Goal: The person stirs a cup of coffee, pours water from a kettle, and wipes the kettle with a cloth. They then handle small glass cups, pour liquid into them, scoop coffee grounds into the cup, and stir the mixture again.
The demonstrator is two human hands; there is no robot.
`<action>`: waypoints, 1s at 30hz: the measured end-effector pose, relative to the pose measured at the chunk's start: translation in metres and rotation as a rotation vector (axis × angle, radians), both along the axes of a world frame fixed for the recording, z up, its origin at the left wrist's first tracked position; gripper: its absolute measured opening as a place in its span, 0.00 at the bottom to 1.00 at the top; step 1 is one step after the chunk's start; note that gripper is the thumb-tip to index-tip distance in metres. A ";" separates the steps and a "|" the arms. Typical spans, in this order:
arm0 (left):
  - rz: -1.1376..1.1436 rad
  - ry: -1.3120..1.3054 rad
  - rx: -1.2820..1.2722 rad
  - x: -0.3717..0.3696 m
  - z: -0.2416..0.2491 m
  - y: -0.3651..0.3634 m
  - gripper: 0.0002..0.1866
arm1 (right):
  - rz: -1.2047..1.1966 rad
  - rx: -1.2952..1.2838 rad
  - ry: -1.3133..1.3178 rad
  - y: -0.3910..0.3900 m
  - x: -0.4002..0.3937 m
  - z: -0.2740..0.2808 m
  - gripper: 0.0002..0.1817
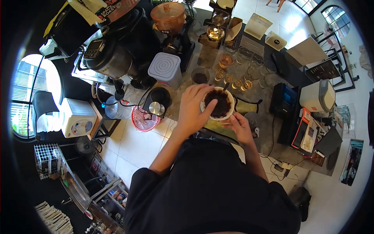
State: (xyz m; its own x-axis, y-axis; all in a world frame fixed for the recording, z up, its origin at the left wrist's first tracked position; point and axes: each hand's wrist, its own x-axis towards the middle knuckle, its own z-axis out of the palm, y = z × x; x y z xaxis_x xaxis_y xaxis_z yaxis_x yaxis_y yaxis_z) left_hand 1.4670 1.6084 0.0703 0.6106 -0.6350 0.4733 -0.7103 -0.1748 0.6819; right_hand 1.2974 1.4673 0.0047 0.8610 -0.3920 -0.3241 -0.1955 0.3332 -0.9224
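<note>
A white cup (pixel 222 102) with dark brown contents and dark smears on its inner wall is between my hands, over the counter's front edge. My left hand (pixel 194 107) grips its left rim, the thumb reaching over the opening. At the lower right of the cup, the fingers of my right hand (pixel 238 126) are pinched against its side. What looks like a spoon handle (pixel 226 86) sticks up at the far rim. Under and beside the cup lies an olive cloth (pixel 247 107). Just behind stands a glass (pixel 200 76) with dark contents.
Several small glasses (pixel 237 83) with amber liquid stand behind the cup. A lidded white container (pixel 165 67), a black scale (pixel 157 102) and a grinder (pixel 168 19) are on the left. A dark card terminal (pixel 284 99) and a white machine (pixel 317 96) stand right.
</note>
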 end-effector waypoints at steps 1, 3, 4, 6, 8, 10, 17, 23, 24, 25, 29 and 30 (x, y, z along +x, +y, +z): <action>-0.004 -0.001 0.003 0.004 -0.002 -0.008 0.17 | -0.004 0.003 -0.001 0.001 0.001 0.000 0.16; -0.129 0.048 0.089 0.013 -0.010 -0.024 0.22 | -0.019 0.047 -0.067 0.002 0.004 -0.002 0.16; -0.142 0.046 0.088 0.017 -0.014 -0.031 0.22 | -0.031 0.045 -0.069 0.001 0.005 -0.003 0.16; -0.182 0.012 0.152 0.023 -0.024 -0.044 0.22 | 0.017 -0.003 -0.047 0.000 0.006 -0.002 0.16; -0.200 0.065 0.164 0.029 -0.033 -0.053 0.21 | -0.032 -0.059 -0.034 0.005 0.007 0.006 0.15; -0.206 0.149 0.146 0.034 -0.041 -0.062 0.16 | -0.069 -0.131 0.034 0.005 0.005 0.013 0.13; -0.135 0.350 -0.019 0.046 -0.013 -0.038 0.09 | -0.548 -1.025 0.115 -0.025 -0.065 0.023 0.10; -0.045 0.230 0.045 0.033 -0.009 -0.001 0.07 | -0.478 -0.393 0.259 -0.040 -0.123 -0.056 0.14; -0.042 0.230 0.046 0.030 -0.009 0.001 0.07 | -0.475 -0.392 0.259 -0.037 -0.124 -0.061 0.14; -0.038 0.202 0.053 0.027 -0.011 0.003 0.06 | -0.468 -0.341 0.198 -0.031 -0.124 -0.065 0.14; 0.091 0.150 0.005 0.024 -0.027 0.000 0.06 | -0.465 -0.180 0.036 -0.031 -0.119 -0.067 0.17; 0.083 0.152 0.003 0.025 -0.027 0.000 0.06 | -0.473 -0.184 0.037 -0.030 -0.119 -0.069 0.17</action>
